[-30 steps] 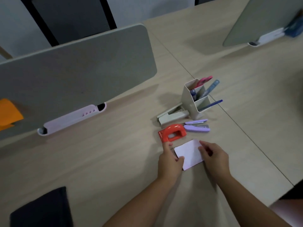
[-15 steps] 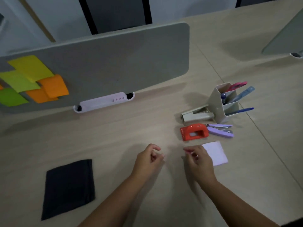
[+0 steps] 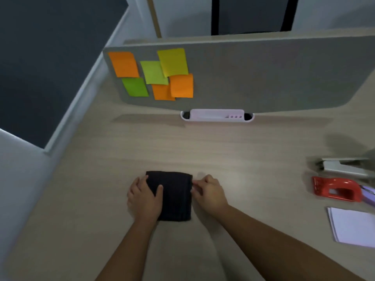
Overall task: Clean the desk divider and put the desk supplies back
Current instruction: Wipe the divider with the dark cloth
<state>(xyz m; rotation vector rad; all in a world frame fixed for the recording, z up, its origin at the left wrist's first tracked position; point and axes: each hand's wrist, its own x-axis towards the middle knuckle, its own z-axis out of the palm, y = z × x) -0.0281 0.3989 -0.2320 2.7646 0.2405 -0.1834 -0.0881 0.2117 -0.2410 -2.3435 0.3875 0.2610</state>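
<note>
A folded black cloth (image 3: 172, 196) lies flat on the wooden desk (image 3: 233, 151) in front of me. My left hand (image 3: 144, 197) grips its left edge, thumb on top. My right hand (image 3: 210, 191) pinches its right edge with curled fingers. The grey desk divider (image 3: 263, 78) stands at the back with several orange, green and yellow sticky notes (image 3: 156, 75) on its left part. A white tray (image 3: 217, 115) is clipped at its foot. At the right edge lie a grey stapler (image 3: 343, 167), a red hole punch (image 3: 336, 189) and a white notepad (image 3: 353, 226).
A purple stapler (image 3: 368, 194) shows partly at the right border behind the hole punch. The desk's left edge (image 3: 67, 151) runs diagonally beside a white wall with a dark panel. Bare desk surface lies between the cloth and the divider.
My view swung left and both hands moved from the notepad to the black cloth, now holding its two side edges. The pen holder has left the view.
</note>
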